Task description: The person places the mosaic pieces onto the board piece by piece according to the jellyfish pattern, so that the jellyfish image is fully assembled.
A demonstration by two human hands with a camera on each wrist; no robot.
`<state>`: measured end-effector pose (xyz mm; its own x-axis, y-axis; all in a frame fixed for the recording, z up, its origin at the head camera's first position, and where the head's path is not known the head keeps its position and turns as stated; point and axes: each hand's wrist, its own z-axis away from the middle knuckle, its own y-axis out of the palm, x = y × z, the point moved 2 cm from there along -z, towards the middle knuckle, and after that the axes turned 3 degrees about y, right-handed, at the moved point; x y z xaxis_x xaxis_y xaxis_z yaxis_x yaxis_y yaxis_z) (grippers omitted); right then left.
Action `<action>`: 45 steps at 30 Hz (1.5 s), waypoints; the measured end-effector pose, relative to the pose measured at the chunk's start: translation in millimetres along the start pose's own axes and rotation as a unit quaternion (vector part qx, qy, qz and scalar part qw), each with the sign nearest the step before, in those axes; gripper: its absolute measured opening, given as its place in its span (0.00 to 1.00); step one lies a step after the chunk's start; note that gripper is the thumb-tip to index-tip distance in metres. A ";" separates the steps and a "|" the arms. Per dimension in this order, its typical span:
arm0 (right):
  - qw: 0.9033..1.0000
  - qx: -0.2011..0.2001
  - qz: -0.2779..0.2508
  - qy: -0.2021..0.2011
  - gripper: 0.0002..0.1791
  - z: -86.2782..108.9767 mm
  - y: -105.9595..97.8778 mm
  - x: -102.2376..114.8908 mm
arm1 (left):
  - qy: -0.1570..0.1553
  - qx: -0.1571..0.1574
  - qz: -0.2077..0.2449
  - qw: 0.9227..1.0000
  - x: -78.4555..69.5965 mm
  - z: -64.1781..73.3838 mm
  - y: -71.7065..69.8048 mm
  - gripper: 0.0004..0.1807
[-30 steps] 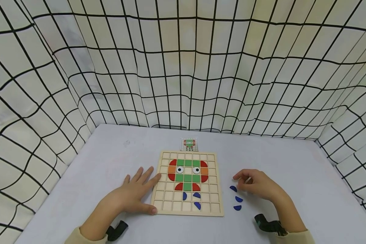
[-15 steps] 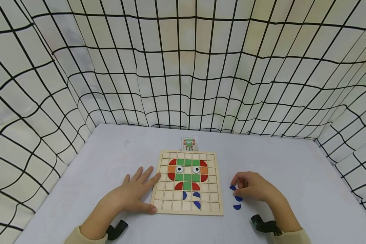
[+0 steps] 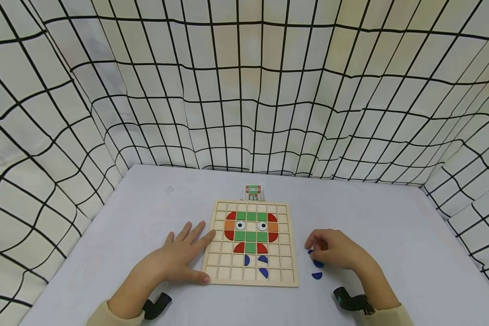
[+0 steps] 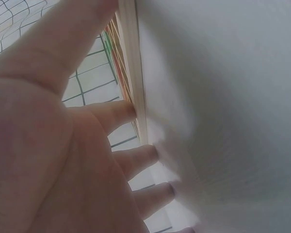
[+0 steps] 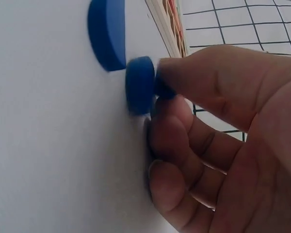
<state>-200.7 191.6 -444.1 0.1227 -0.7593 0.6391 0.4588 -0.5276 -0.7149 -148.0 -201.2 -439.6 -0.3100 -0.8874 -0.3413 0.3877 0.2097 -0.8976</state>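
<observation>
My left hand lies with fingers spread, thumb and a fingertip at the left edge of the wooden grid board. In the left wrist view its fingertips reach the board's side. To the right of the board, my right hand pinches a blue half-circle piece between thumb and fingers, which partly hide it. Right beside the thumb sits a second blue half-circle piece, and a third blue piece lies farther off on the table.
Red, orange and green pieces with two eye tiles form a figure on the board. Below it lie three blue half-circles. A small pattern card stands behind the board. Black netting surrounds the white table.
My right hand has moved down and slightly left onto the loose blue pieces, and its thumb and fingers have closed on the topmost one. The left hand has stayed put.
</observation>
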 end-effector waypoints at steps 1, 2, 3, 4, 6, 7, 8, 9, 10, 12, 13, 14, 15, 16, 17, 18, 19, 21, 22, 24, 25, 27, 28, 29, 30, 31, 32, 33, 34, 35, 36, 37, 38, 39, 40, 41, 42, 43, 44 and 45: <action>1.000 0.000 -0.005 -0.002 0.06 -0.2 -0.3 -0.1 | 0.000 0.000 0.000 1.000 0.0 -0.3 0.2 0.61; 1.000 0.000 -0.009 -0.004 0.06 -0.5 -0.5 -0.4 | -0.001 0.000 0.000 1.000 0.0 -0.4 0.4 0.62; 1.000 -0.002 -0.012 -0.009 0.07 -0.8 -0.8 -0.7 | -0.001 0.000 -0.001 1.000 0.1 -0.6 0.6 0.62; 1.000 -0.005 -0.016 -0.013 0.07 -1.5 -1.0 -1.0 | 0.000 0.000 0.000 1.000 0.2 -0.7 0.8 0.62; 0.999 -0.014 -0.031 -0.019 0.07 -2.5 -1.6 -1.2 | 0.001 0.001 -0.001 1.000 0.3 -1.0 1.1 0.62; 0.999 -0.020 -0.041 -0.022 0.06 -3.0 -1.8 -1.3 | 0.001 0.001 -0.001 1.000 0.6 -1.3 1.5 0.62; 0.998 -0.025 -0.053 -0.023 0.06 -3.5 -2.1 -1.3 | 0.001 0.001 -0.002 1.000 0.7 -1.4 1.6 0.62; 0.997 -0.030 -0.067 -0.024 0.06 -4.0 -2.3 -1.2 | 0.001 0.002 -0.003 1.000 0.8 -1.6 1.8 0.62; 0.996 -0.035 -0.084 -0.023 0.05 -4.2 -2.7 -0.7 | 0.002 0.002 -0.003 1.000 0.9 -1.7 1.8 0.62; 0.992 -0.038 -0.121 -0.026 0.06 -4.3 -3.2 0.3 | 0.002 0.003 -0.004 1.000 1.1 -1.9 1.7 0.62; 0.989 -0.039 -0.140 -0.028 0.07 -4.5 -3.2 1.0 | 0.000 0.004 -0.004 1.000 1.2 -2.1 1.7 0.62; 0.986 -0.040 -0.158 -0.030 0.09 -4.7 -3.1 1.9 | -0.001 0.004 -0.004 1.000 1.4 -2.4 1.7 0.62; 0.983 -0.041 -0.175 -0.033 0.10 -4.9 -3.1 3.1 | -0.001 0.005 -0.003 1.000 1.5 -2.4 1.6 0.62; 0.980 -0.042 -0.192 -0.036 0.11 -5.2 -2.6 4.1 | -0.001 0.005 -0.003 1.000 1.6 -2.2 1.6 0.62; 0.976 -0.042 -0.208 -0.039 0.12 -5.7 -2.0 5.0 | -0.002 0.005 -0.003 1.000 1.7 -2.3 1.6 0.62; 0.973 -0.042 -0.223 -0.044 0.13 -6.2 -1.4 5.7 | -0.003 0.005 -0.002 1.000 1.9 -2.5 1.6 0.62; 0.970 -0.043 -0.235 -0.048 0.13 -6.9 -1.0 6.4 | -0.004 0.005 -0.001 1.000 1.9 -2.6 1.6 0.62; 0.964 -0.044 -0.258 -0.054 0.15 -7.8 0.2 7.8 | -0.003 0.005 0.000 1.000 2.0 -2.1 1.7 0.62; 0.962 -0.045 -0.265 -0.056 0.16 -8.1 0.7 8.2 | -0.003 0.005 0.001 1.000 2.1 -2.1 1.9 0.62; 0.957 -0.046 -0.279 -0.060 0.17 -8.3 1.6 9.8 | -0.005 0.006 0.001 1.000 1.9 -2.0 1.9 0.62; 0.955 -0.046 -0.286 -0.060 0.18 -8.3 2.0 10.9 | -0.004 0.005 0.002 1.000 1.9 -1.8 2.0 0.62; 0.952 -0.044 -0.298 -0.060 0.19 -8.1 2.8 13.6 | -0.004 0.005 0.001 1.000 2.0 -2.0 2.1 0.62; 0.950 -0.042 -0.304 -0.060 0.19 -7.9 3.1 14.8 | -0.003 0.004 0.001 1.000 1.9 -2.1 1.8 0.62; 0.948 -0.039 -0.311 -0.059 0.19 -7.9 3.4 16.0 | -0.003 0.004 0.001 1.000 1.8 -2.1 1.7 0.62; 0.946 -0.036 -0.317 -0.057 0.19 -8.0 3.7 17.1 | -0.001 0.003 0.003 1.000 1.7 -2.1 1.4 0.62; 0.945 -0.033 -0.322 -0.055 0.19 -8.1 4.2 18.0 | 0.000 0.003 0.005 1.000 1.8 -2.0 1.2 0.62; 0.943 -0.030 -0.328 -0.052 0.19 -8.5 4.8 18.9 | 0.000 0.003 0.005 1.000 1.8 -1.8 1.1 0.62; 0.942 -0.028 -0.332 -0.050 0.19 -8.9 5.4 19.7 | 0.000 0.003 0.006 1.000 2.0 -1.7 1.2 0.62; 0.940 -0.026 -0.336 -0.048 0.19 -9.3 5.7 20.6 | 0.001 0.002 0.008 1.000 1.8 -1.5 0.9 0.62; 0.939 -0.024 -0.339 -0.048 0.19 -9.6 6.1 21.5 | 0.001 0.002 0.008 1.000 1.7 -1.4 0.7 0.62; 0.939 -0.022 -0.341 -0.047 0.19 -9.8 6.4 22.2 | 0.002 0.002 0.009 1.000 1.5 -1.5 0.4 0.62; 0.938 -0.021 -0.342 -0.048 0.19 -10.0 6.7 23.1 | 0.001 0.003 0.009 1.000 1.5 -1.6 0.4 0.62; 0.938 -0.019 -0.342 -0.049 0.19 -10.2 7.0 24.1 | 0.000 0.003 0.007 1.000 1.4 -1.9 0.6 0.62; 0.938 -0.017 -0.342 -0.052 0.19 -10.2 7.3 25.4 | -0.001 0.003 0.007 1.000 1.4 -2.3 0.8 0.62; 0.937 -0.014 -0.344 -0.055 0.19 -10.5 7.7 26.5 | -0.003 0.004 0.005 1.000 1.2 -2.6 0.8 0.62; 0.937 -0.012 -0.345 -0.058 0.20 -10.8 8.1 27.7 | -0.005 0.005 0.004 1.000 1.0 -2.8 0.9 0.62; 0.936 -0.009 -0.346 -0.060 0.20 -11.1 8.7 29.0 | -0.005 0.005 0.005 1.000 1.0 -3.0 0.9 0.62; 0.936 -0.006 -0.348 -0.061 0.20 -11.5 9.4 30.4 | -0.006 0.005 0.003 1.000 1.1 -3.2 1.1 0.62; 0.935 -0.004 -0.349 -0.061 0.20 -12.1 10.3 32.0 | -0.007 0.005 0.003 1.000 1.1 -3.1 1.2 0.62; 0.935 -0.001 -0.350 -0.059 0.20 -12.7 11.4 33.5 | -0.007 0.005 0.003 1.000 1.1 -3.0 1.2 0.62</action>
<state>-202.6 155.3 -434.5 -0.1106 -0.1805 0.9773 0.4612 -0.8804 -0.1104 -150.5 -200.7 -441.9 -0.2955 -0.8918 -0.3426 0.3982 0.2110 -0.8927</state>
